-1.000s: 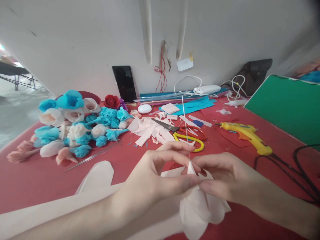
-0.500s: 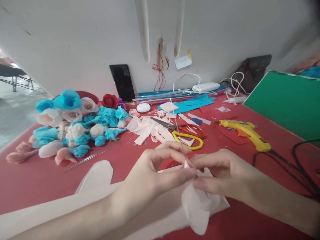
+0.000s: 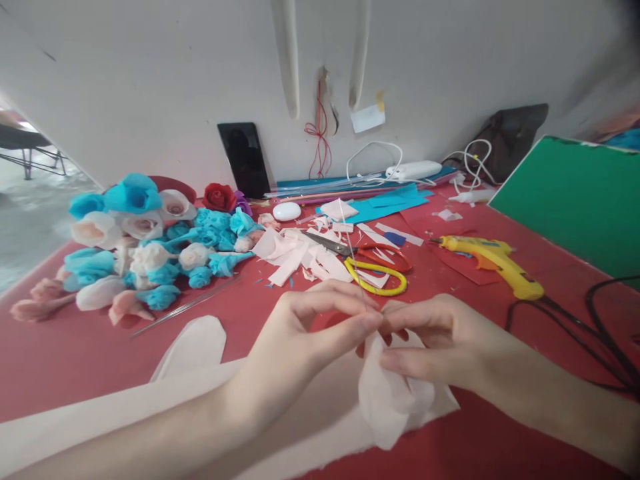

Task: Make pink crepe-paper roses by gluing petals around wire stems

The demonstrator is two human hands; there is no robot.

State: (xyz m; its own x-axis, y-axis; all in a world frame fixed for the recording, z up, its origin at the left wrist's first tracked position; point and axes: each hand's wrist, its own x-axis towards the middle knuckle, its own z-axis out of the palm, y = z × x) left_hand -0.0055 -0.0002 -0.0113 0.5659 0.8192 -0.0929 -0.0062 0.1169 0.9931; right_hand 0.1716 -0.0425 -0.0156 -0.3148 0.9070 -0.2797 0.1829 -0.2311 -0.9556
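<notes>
A pale crepe-paper flower (image 3: 387,400) hangs head down between my hands over the front of the red table. Its thin wire stem (image 3: 349,233) sticks up past my fingers. My left hand (image 3: 320,333) pinches the flower's base where the stem comes out, thumb against forefinger. My right hand (image 3: 435,340) is closed on the same flower from the right, its thumb lying on the petals. The fingertips partly hide the join of paper and stem. Under the hands lies a long pale paper strip (image 3: 295,427), with rounded cut petals (image 3: 193,347) behind it on the left.
Finished paper flowers (image 3: 165,250) crowd the left of the table. Scissors (image 3: 377,267) with red and yellow handles lie by paper scraps (image 3: 295,257). A yellow glue gun (image 3: 493,260) with a black cord is on the right, before a green board (image 3: 575,200). A phone (image 3: 245,160) leans at the back.
My left thumb and forefinger have shifted slightly up and left at the flower's base. The flower has turned a little, and its paper tip is now covered by my fingers.
</notes>
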